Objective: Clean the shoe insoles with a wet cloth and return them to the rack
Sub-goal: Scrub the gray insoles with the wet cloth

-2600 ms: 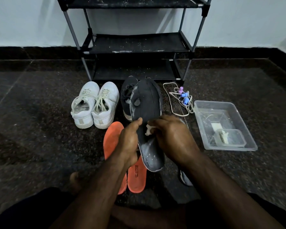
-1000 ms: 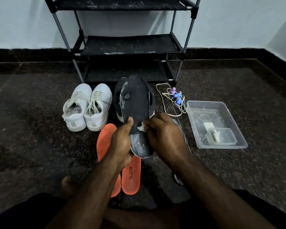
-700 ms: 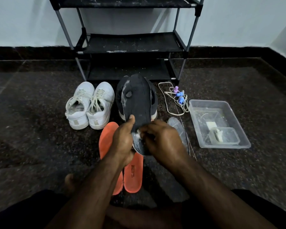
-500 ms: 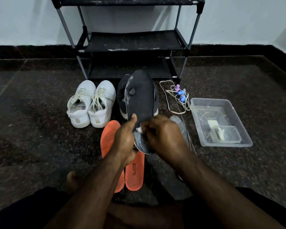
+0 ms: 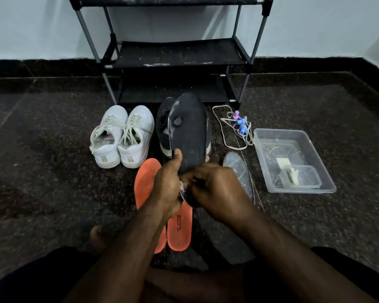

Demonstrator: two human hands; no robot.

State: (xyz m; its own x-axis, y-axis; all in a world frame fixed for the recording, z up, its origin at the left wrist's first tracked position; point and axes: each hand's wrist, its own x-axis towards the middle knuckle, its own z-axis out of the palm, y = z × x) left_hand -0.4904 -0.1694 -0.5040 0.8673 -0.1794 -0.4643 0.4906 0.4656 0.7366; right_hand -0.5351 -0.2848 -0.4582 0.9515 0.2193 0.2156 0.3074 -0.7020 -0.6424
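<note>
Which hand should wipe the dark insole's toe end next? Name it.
Right. The right hand already pinches the cloth against the insole's heel end, while the left hand grips and steadies the insole.

Insole (image 5: 190, 134) held in left hand (image 5: 167, 184): dark grey/black w/ pale grey scuffs, one grey spot. Cloth (image 5: 182, 186) under right hand (image 5: 217, 193): whitish scrap. Two insoles (image 5: 144, 182) below hands were orange, black print. Sneakers (image 5: 123, 136) left of hands: white, cream laces. Tub (image 5: 302, 189) right of hands: clear. Rack (image 5: 175, 53) beyond hands: black shelves w/ white specks, grey poles. Floor (image 5: 53, 171): dark speckled.
</note>
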